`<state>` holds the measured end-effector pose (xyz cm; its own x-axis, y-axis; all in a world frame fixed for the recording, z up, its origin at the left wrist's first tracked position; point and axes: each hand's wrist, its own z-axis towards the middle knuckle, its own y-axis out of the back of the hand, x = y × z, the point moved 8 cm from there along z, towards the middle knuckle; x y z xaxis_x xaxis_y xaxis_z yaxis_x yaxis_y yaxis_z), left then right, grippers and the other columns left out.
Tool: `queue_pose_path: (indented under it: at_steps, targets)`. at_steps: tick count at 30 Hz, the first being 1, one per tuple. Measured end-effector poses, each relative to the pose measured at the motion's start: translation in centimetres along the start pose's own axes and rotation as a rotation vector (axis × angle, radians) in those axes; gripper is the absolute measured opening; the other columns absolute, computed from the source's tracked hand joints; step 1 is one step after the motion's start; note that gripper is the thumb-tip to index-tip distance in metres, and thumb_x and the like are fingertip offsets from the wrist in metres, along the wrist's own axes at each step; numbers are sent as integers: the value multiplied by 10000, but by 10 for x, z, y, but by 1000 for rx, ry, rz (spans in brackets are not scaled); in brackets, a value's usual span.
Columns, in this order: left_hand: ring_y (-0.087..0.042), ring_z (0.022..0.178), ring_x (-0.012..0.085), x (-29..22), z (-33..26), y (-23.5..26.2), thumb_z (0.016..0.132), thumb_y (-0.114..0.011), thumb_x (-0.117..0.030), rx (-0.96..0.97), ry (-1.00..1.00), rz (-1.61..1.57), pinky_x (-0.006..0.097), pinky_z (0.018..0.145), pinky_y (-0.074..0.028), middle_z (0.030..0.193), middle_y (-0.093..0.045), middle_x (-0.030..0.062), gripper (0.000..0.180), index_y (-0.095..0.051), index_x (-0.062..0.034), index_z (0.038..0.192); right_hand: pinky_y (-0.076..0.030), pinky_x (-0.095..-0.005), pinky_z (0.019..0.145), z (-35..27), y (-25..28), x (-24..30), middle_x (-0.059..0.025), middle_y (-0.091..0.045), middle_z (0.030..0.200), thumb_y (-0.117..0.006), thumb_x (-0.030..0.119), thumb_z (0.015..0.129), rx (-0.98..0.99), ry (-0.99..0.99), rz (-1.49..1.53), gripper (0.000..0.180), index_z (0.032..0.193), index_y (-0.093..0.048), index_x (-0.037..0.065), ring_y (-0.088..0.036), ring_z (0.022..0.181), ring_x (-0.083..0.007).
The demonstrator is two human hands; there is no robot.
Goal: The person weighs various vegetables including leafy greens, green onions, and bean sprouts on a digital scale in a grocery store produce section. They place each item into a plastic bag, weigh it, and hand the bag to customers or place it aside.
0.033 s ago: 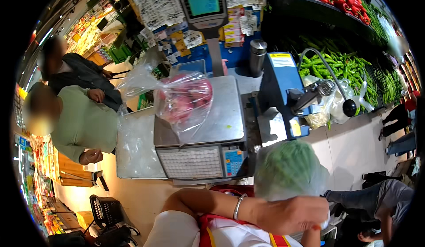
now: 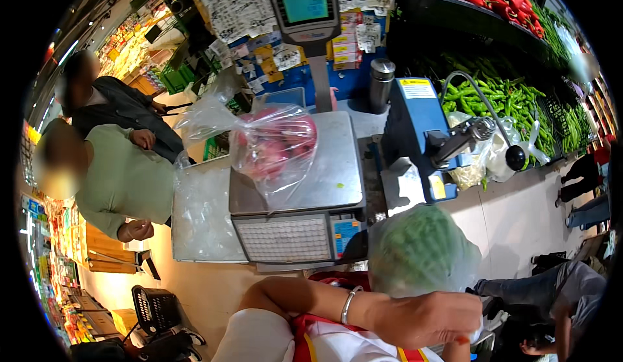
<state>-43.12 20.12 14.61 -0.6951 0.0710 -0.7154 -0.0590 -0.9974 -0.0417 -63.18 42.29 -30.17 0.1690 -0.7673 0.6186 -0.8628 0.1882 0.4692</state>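
I am observing one hand [image 2: 428, 318] of the wearer, reaching across from the lower left with a bangle [image 2: 349, 305] at its wrist; which hand it is I cannot tell. It is closing on the neck of a clear bag of green vegetables [image 2: 420, 250], which is sitting directly above the knuckles. Further ahead and to the left of the hand, a bag of red produce [image 2: 276, 143] is resting on the weighing scale [image 2: 337, 167]. A blue sealing machine [image 2: 415, 128] is standing ahead of the hand.
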Motion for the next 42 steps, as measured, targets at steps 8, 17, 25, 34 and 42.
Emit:
queue_pose_path:
  at_steps: [8,17,25,34,42]
  targets:
    - [-416,618,202,-184,-120,97,817,-483,-127,-799,-337,582,308,583,-375,667,-399,60,134,-434,-7,779,-394,-242,743,-78,-117,373,-38,-565,911,-436,366,885,329,731,367,484,1159,-475,-31,-479,789,-131]
    - [-468,775,191,-345,-300,203,911,-406,-138,-1304,-241,525,384,821,-369,774,-486,69,192,-466,-5,786,-416,-224,748,10,-125,305,-57,-590,888,-475,193,887,-356,556,799,245,985,-566,-12,-539,821,-117]
    - [-571,693,210,-335,-500,304,920,-386,-274,-1564,273,583,384,648,-527,815,-561,75,233,-479,-68,865,-388,-263,849,38,-192,256,-122,-397,1273,-656,142,758,-71,405,677,691,1334,-280,74,-460,1045,-180]
    - [-540,890,220,-297,-534,315,926,-354,-188,-1827,392,1086,291,799,-436,949,-560,134,234,-465,16,952,-368,-287,897,34,-202,263,-138,-421,1207,-732,29,636,-262,538,617,830,1316,-258,34,-438,1070,-205]
    - [-465,1034,188,-249,-449,296,869,-469,-138,-1714,326,1156,294,852,-379,1199,-423,101,407,-349,-10,1237,-417,-265,785,43,-186,261,-138,-550,1026,-717,183,698,-202,315,659,592,1186,-447,-16,-515,937,-180]
